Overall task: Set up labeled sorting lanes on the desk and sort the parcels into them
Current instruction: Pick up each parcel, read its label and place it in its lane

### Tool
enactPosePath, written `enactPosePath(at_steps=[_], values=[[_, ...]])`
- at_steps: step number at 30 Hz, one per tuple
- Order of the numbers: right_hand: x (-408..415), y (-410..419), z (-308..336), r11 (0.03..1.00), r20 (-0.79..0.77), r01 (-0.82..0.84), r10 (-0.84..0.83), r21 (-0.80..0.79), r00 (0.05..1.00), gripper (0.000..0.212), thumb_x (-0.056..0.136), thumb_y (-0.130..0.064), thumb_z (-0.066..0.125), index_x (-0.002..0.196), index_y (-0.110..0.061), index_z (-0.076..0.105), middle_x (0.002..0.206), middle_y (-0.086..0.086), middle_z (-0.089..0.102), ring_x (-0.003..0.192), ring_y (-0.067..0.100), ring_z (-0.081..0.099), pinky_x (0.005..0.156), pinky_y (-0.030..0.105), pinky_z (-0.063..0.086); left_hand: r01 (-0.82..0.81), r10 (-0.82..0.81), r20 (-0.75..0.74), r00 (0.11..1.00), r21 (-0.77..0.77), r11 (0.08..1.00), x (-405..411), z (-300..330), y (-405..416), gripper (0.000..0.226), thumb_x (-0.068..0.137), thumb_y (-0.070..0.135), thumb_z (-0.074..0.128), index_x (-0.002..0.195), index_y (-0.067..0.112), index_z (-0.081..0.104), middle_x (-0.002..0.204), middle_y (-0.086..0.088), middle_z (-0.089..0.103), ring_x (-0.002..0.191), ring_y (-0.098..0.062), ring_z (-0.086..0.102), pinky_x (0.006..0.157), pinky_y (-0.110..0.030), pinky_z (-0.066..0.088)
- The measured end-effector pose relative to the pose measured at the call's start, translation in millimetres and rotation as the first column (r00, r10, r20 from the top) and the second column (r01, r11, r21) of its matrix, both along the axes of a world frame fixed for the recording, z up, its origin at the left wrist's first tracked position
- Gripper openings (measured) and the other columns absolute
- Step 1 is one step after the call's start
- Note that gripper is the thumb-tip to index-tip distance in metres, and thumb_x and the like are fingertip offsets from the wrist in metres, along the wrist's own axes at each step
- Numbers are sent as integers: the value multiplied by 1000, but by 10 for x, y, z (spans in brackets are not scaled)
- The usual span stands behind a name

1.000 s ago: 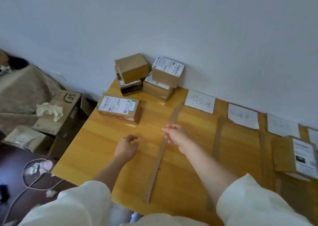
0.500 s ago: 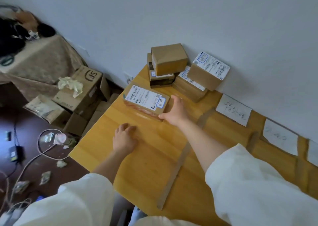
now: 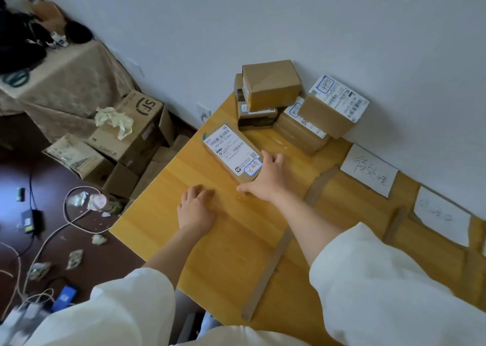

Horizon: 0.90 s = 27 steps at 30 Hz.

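A flat cardboard parcel [image 3: 231, 151] with a white shipping label lies near the desk's left edge. My right hand [image 3: 268, 178] grips its near right corner, thumb along the front side and fingers on the right side. My left hand [image 3: 196, 210] rests on the wooden desk [image 3: 168, 211] just in front of the parcel, fingers loosely curled, holding nothing. Behind, against the wall, several more parcels [image 3: 271, 89] are stacked, one leaning with its label up [image 3: 338, 103]. Cardboard strips [image 3: 271, 269] divide the desk into lanes, with handwritten paper labels [image 3: 369, 170] at the back.
A second paper label [image 3: 441, 215] lies further right beyond another strip [image 3: 395, 220]. Left of the desk, on the floor, stand cardboard boxes [image 3: 131, 130], cables [image 3: 68, 214] and scraps. A cloth-covered table [image 3: 60, 82] stands at the far left.
My right hand left the cardboard strip, reached left to the flat parcel and took hold of its corner. My left hand settled on the desk. The view swung left.
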State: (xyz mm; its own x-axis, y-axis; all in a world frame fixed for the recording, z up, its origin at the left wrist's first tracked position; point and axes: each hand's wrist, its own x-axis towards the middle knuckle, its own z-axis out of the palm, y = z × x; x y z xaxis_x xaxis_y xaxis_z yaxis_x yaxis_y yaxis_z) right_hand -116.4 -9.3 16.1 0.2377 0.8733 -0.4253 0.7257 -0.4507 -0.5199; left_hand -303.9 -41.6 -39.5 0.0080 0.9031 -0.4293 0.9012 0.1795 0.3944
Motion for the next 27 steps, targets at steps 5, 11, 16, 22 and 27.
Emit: enactPosePath(at_steps=[5,11,16,22,27], values=[[18,-335,25,990,-102,108,-98,91,990,120,54,-41,91,147,-16,21,141,3,27,129,19,35,103,28,34,-29,30,43,999,-35,999,24,13,-12,56,81,25,62,135,32,50,148,2,34,137,-23,28,111,-40,31],[93,-636,134,970,-258,201,-162,134,952,119,58,-41,89,149,-17,16,146,-3,30,135,14,32,103,22,30,-176,187,405,895,-63,982,153,158,-59,51,97,49,39,144,29,37,142,0,49,130,-22,46,102,-35,38],[182,-898,212,951,-281,264,-212,159,936,121,54,-44,89,148,-18,17,145,-4,32,136,12,32,109,28,34,-184,265,667,697,-190,964,415,470,-108,82,79,81,32,146,35,29,134,1,56,112,-13,60,103,-44,44],[338,-1157,317,926,-276,325,-267,190,923,125,54,-50,90,149,-18,16,147,-3,36,135,13,36,104,23,35,-55,238,751,616,-260,964,744,741,-158,86,76,61,63,147,31,26,123,1,60,105,-16,64,90,-40,54],[506,-1361,446,897,-296,361,-283,255,913,115,59,-52,87,149,-21,23,140,-7,37,131,8,34,103,22,31,-48,278,762,586,-309,950,965,839,-252,87,73,55,67,146,27,30,119,0,63,101,-19,67,90,-44,55]])
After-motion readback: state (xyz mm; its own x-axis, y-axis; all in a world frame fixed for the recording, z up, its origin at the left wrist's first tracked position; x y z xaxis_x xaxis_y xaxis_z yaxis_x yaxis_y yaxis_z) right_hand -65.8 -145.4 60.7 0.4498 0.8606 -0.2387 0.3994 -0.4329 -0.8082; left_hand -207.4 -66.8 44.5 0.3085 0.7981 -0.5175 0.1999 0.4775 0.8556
